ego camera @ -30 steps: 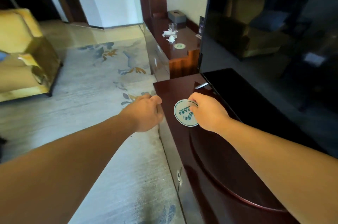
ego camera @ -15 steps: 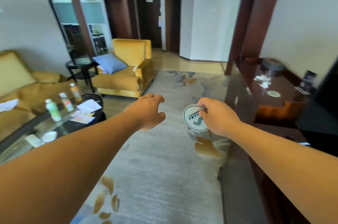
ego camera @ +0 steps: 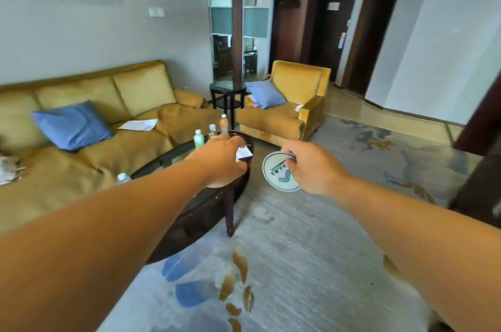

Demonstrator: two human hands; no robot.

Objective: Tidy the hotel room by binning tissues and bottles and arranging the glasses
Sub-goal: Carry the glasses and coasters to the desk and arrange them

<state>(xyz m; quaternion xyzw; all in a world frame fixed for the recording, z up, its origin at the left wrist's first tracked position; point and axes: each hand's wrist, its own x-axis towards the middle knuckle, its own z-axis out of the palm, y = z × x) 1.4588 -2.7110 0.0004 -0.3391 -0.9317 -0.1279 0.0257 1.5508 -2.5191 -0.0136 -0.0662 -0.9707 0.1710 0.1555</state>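
My right hand [ego camera: 311,169] grips a round white coaster [ego camera: 278,171] with a green logo, held in the air above the carpet. My left hand [ego camera: 222,160] is stretched out over the dark oval glass coffee table [ego camera: 189,158], fingers loosely curled, holding nothing. Three small drink bottles [ego camera: 211,132] stand at the table's far end, just beyond my left hand. A water bottle cap [ego camera: 123,177] shows behind my left forearm. White paper cards [ego camera: 244,154] lie on the table under my left fingers. Crumpled tissue [ego camera: 8,169] lies on the sofa at far left.
A yellow sofa [ego camera: 108,125] with a blue cushion [ego camera: 70,125] and a sheet of paper [ego camera: 138,124] runs along the left wall. A yellow armchair [ego camera: 292,106] and a small dark side table [ego camera: 227,93] stand behind. Patterned carpet [ego camera: 311,250] covers the floor; dark wood furniture [ego camera: 479,141] edges the right.
My view has swung left from the dark cabinet to the sofa and coffee table. My right hand lifted the coaster off the cabinet and carries it; my left hand now reaches over the table.
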